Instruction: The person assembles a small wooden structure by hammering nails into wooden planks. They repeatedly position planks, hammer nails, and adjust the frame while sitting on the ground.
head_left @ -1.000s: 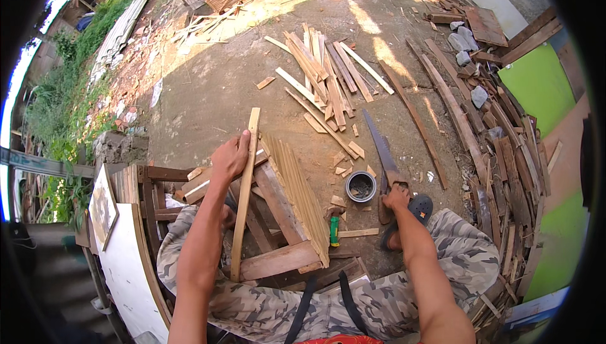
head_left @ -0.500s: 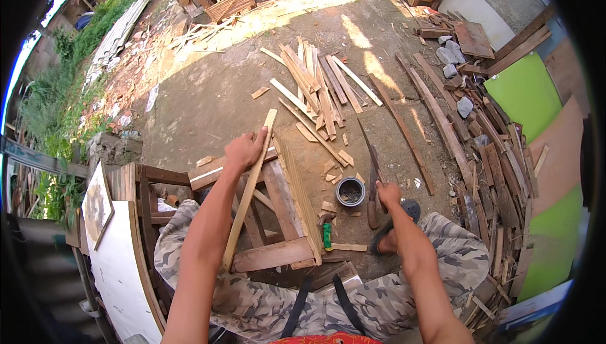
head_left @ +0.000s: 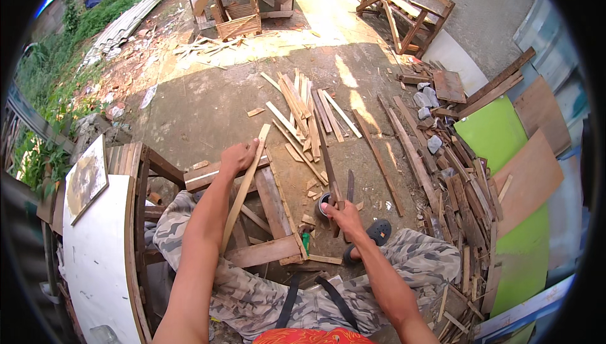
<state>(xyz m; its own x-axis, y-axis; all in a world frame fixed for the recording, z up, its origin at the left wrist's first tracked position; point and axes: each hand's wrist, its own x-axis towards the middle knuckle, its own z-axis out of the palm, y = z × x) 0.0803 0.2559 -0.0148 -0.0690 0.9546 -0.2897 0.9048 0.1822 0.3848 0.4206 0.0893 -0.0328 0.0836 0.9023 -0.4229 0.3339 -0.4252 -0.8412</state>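
My left hand (head_left: 240,156) is closed round the upper part of a pale wooden strip (head_left: 242,195). That strip slants across a wooden frame (head_left: 273,194) standing between my legs. My right hand (head_left: 346,218) grips the near end of a long, dark, tapering handsaw (head_left: 328,161), its narrow end pointing away from me. Partly hidden behind this hand are a tin can (head_left: 324,205) and a second dark blade (head_left: 350,186) on the ground. A green-handled tool (head_left: 306,242) lies by the frame's near right corner.
Loose wooden strips (head_left: 303,113) lie ahead on the concrete. Scrap boards (head_left: 470,186) and grey stones (head_left: 434,144) line the right side. A white panel (head_left: 95,249) stands at my left. Farther off are a wooden bench (head_left: 407,12) and a slatted wooden piece (head_left: 238,19).
My right hand has lifted the handsaw from the ground and brought it left, in front of the can. The left hand keeps hold of the strip. The view has tilted up and shifted right.
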